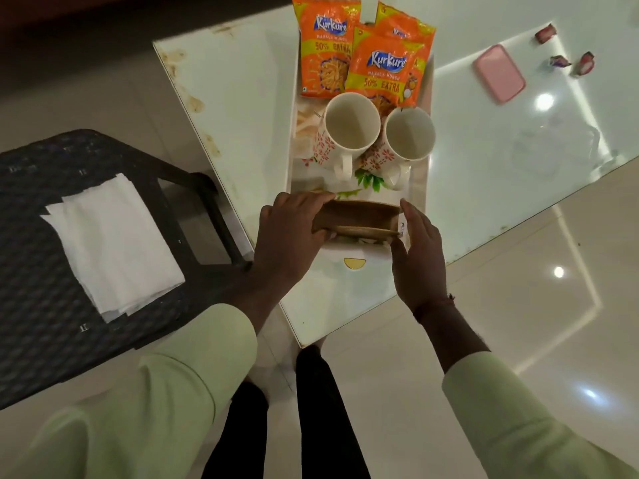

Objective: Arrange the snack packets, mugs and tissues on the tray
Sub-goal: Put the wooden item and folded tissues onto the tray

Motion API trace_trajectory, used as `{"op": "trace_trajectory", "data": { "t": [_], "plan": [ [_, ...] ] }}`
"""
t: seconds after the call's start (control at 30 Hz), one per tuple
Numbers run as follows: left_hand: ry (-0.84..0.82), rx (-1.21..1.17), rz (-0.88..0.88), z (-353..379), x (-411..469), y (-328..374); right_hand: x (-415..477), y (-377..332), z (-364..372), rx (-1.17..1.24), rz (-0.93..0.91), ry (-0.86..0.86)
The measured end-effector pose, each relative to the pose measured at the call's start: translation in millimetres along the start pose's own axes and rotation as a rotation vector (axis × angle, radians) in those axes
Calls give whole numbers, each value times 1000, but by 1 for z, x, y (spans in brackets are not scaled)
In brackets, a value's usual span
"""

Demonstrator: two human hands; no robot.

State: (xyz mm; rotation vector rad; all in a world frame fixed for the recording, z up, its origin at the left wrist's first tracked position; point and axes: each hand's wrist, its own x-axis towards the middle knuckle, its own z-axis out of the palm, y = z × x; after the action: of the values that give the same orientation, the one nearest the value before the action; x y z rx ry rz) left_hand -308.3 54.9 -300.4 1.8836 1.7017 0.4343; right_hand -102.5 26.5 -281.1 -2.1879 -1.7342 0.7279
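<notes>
Head cam looking straight down at a glossy white counter [501, 160] with a white floral tray [420, 188] sitting on it. Three orange snack packets [382, 69] are at the far end of the tray, overlapping each other. Just in front of them are two mugs [349, 131] side by side, both upright and empty, handles pointing toward the person.

At the near end of the tray there's a small brown wooden holder [359, 217], and both hands are on it. The left hand [290, 233] is wrapped round its left end, fingers curled over the top edge. The right hand [418, 257] has its fingers pressed flat against the right end, so the holder is pinched between the two.

The tissues [114, 243] are in a white stack on a dark woven chair [45, 299] off to the left, well apart from the tray. A pink case [499, 74] and a few little wrapped sweets [560, 60] lie on the far right of the counter.
</notes>
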Motion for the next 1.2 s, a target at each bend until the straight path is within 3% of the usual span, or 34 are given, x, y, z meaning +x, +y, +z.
{"op": "trace_trajectory", "data": {
  "t": [0.17, 0.3, 0.47, 0.7, 0.83, 1.2],
  "plan": [
    [-23, -26, -1, -19, -8, -6, -17, -19, 4, 76, 25, 180],
    [159, -52, -73, -59, -40, -34, -52, -67, 23, 137, -122, 341],
    [475, 54, -286, -107, -91, -93, -90, -153, 71, 351, -118, 136],
    [557, 22, -757, -135, -121, -150, -106, -235, 142, 587, 284, -295],
    [541, -144, -834, -129, -118, -159, -112, -251, 164, 731, 430, -239],
    [496, -330, -822, -116, -105, -143, -118, -256, 168, 666, 387, -27]
  ]
}}
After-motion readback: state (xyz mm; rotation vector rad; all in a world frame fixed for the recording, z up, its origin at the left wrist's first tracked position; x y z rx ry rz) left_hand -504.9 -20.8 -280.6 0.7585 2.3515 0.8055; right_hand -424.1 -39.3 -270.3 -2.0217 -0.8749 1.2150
